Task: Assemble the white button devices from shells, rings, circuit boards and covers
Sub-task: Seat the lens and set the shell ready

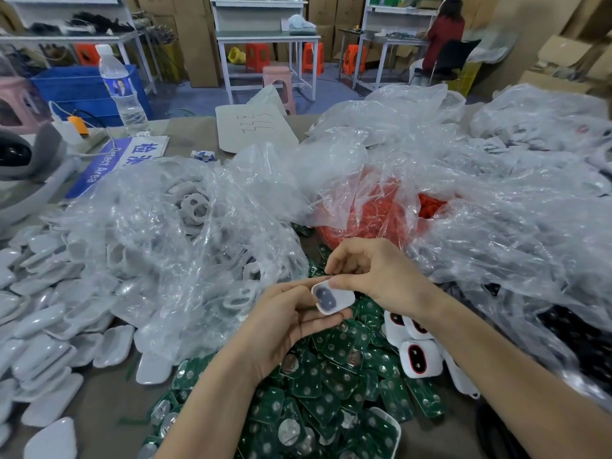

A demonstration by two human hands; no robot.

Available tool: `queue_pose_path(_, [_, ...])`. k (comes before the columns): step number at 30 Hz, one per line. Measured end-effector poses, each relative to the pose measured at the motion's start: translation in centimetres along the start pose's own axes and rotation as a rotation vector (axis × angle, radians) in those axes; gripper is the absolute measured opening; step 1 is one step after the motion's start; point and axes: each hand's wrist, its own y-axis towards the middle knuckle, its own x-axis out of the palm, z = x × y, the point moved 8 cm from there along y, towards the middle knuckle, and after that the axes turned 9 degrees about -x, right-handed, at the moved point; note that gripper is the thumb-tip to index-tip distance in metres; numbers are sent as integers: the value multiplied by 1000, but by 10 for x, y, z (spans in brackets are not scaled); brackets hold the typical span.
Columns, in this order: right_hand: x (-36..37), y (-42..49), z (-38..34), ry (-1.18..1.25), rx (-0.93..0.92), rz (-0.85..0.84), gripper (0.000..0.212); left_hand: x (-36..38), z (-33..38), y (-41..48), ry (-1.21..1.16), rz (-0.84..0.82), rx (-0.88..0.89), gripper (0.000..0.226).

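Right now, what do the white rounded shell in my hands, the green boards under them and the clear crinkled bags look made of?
The white rounded shell looks like moulded plastic, smooth with a soft sheen. The green boards are probably rigid circuit laminate: glossy green coat, silvery metal discs. The clear crinkled bags seem thin plastic film: see-through, creased, glinting.

Blue sign (105, 165), flat on the table at left: white wording "Defect Area" beside the Chinese characters 检测, the second partly hidden by plastic. White card (255, 127): handwritten zigzag marks, illegible. Bottle label (119, 87): unreadable.
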Motion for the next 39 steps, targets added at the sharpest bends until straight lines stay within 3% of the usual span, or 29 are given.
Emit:
queue_pose_path(5, [0,-1,1,-4,15,25,16,0,3,0,70,-2,71,26])
queue_pose_path(12, [1,-15,25,359,316,-54,17,-7,4,1,64,76,93,27])
queue_pose_path(16, [3,-17,27,360,365,-15,12,-8,6,-1,182,153,134,30])
queue_pose_path(23, [6,-11,27,37,314,10,9,-5,5,-2,314,206,202,30])
queue_pose_path(28, [2,-12,21,40,335,-70,9,-10,3,0,302,239,209,23])
queue_pose_path(31, [-18,-14,12,-246,278,23,8,-18,6,1,258,269,207,25])
queue_pose_path(34, [6,-27,3,-500,142,-135,12,-28,10,2,232,348,231,25])
queue_pose_path(37, [44,-45,8,-500,69,-408,24,-31,12,2,186,363,237,22])
queue_pose_path(39, [48,-47,11,-517,53,-474,30,-32,12,2,166,355,233,21])
